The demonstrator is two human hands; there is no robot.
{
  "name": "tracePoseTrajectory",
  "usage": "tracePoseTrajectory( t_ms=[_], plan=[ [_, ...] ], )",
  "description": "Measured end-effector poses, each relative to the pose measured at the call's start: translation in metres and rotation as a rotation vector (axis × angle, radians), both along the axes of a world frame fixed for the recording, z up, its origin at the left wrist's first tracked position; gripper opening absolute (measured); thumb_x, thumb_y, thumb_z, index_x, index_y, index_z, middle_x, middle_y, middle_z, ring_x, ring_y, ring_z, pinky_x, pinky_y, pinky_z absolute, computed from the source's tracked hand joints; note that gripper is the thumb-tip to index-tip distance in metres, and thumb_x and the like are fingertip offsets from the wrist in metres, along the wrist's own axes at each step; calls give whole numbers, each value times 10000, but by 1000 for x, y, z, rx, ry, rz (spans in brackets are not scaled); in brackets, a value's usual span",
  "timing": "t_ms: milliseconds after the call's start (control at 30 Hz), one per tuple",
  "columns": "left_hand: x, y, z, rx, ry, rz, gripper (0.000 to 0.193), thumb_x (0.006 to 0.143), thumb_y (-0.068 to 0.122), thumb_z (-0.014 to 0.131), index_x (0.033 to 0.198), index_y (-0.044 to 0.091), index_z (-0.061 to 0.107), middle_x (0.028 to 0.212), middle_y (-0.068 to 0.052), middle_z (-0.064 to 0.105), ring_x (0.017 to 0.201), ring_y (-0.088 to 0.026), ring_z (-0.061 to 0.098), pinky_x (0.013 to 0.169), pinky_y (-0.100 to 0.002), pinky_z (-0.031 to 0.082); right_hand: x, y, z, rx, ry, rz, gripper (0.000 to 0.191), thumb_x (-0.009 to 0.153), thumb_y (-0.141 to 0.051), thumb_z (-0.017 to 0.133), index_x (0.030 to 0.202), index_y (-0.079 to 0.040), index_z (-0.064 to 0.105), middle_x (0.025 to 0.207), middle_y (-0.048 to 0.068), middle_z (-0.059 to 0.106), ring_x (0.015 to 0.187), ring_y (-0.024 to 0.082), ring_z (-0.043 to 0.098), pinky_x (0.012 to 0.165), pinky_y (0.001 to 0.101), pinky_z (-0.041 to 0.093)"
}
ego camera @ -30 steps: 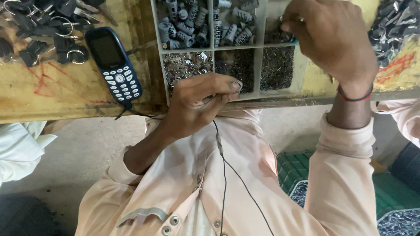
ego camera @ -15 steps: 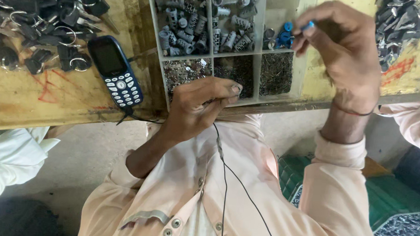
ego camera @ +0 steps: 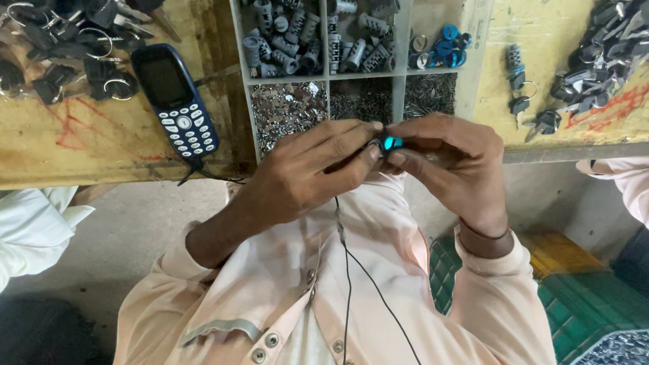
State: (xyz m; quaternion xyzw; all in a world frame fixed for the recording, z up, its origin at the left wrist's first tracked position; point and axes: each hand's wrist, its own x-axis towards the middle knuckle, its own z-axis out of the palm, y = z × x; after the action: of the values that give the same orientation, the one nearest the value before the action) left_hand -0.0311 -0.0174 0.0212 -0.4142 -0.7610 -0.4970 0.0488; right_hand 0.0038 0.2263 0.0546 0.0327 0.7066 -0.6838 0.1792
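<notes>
A small blue part (ego camera: 392, 143) is held at the centre of the view, pinched between the fingertips of the left hand (ego camera: 307, 167) and the right hand (ego camera: 451, 163), just in front of the near edge of the compartment tray (ego camera: 400, 74). The fingers of both hands are closed narrowly around the part and a small dark piece beside it, so that the two are kept aligned; what the dark piece is cannot be told. The hands are held close to the chest, at 6 o'clock from the tray, which puts the stock within short reach. More blue caps (ego camera: 446, 47) are kept in the tray's compartment at 1 o'clock from the hands, metal cylinders (ego camera: 310, 26) in those at 11 and 12 o'clock, and fine metal pieces (ego camera: 288, 106) in the near row. A mobile phone (ego camera: 175, 99) is laid on the wooden bench (ego camera: 60, 146) at 10 o'clock, beside a pile of keys (ego camera: 59, 20). A second pile of keys (ego camera: 613, 49) is laid at 2 o'clock.
</notes>
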Motion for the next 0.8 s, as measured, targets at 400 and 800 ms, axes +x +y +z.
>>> tracePoseTrajectory(
  t_ms=[400,800],
  plan=[
    [5,2,-4,50,140,-41,205,898,25,749,1055,-62,649,1190,-237,664,1082,-352,696,884,-404,627,14,10,-26,-227,-189,160,319,1055,46,612,1285,-11,399,1007,132,661,876,170,718,759,291,612],
    [37,45,-18,231,-123,207,382,892,-17,855,1222,4,662,1114,-89,733,965,-240,649,820,-359,543,20,48,4,353,65,82,383,972,76,578,1329,-50,522,1020,114,635,860,178,647,704,310,552]
  ],
)
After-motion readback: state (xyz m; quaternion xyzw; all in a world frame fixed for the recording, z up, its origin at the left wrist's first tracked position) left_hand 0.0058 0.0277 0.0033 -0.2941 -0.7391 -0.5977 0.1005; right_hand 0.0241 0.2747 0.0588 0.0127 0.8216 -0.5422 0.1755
